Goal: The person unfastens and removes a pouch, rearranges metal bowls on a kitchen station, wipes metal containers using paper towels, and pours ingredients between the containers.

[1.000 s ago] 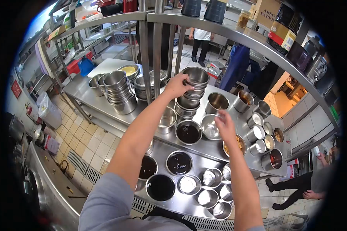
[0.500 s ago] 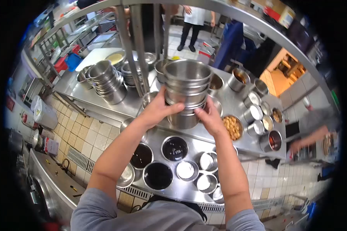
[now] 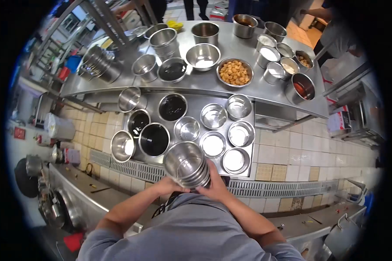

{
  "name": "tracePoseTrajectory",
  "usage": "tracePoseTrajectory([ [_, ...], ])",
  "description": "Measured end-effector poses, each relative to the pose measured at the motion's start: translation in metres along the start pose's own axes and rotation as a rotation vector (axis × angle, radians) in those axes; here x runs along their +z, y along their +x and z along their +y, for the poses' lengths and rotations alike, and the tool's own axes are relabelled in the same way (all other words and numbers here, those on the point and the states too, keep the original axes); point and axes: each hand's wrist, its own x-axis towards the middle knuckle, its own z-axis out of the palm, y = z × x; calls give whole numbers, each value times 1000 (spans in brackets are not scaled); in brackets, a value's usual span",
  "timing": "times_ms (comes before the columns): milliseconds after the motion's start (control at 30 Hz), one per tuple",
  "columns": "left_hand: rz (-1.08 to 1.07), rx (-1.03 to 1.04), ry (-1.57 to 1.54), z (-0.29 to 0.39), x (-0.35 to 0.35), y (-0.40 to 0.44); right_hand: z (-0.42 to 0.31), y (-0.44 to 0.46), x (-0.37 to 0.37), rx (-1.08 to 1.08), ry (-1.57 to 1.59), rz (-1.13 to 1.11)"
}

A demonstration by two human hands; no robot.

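Since the earlier frame, we've drawn the stacked steel pots (image 3: 185,160) in toward our body. Our left hand (image 3: 166,185) and right hand (image 3: 217,187) clasp them, mouth tipped toward eleven o'clock; a single pot (image 3: 213,144) stands at two o'clock, nearer our right.

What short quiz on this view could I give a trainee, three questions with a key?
1. True or false: only the right hand touches the stack of metal pots.
2. What fills the wide bowl at the front edge of the long steel table?
A) green leaves
B) golden-brown chunks
C) white powder
3. How many pots of dark liquid stand on the lower steel table?

Key: 1 false, the left hand is on it too; 2 B; 3 three.
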Motion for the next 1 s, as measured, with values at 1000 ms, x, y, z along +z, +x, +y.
tracePoseTrajectory([
  [1000, 33, 577, -460, 80, 28, -19, -123, 61, -72, -195, -295, -101],
])
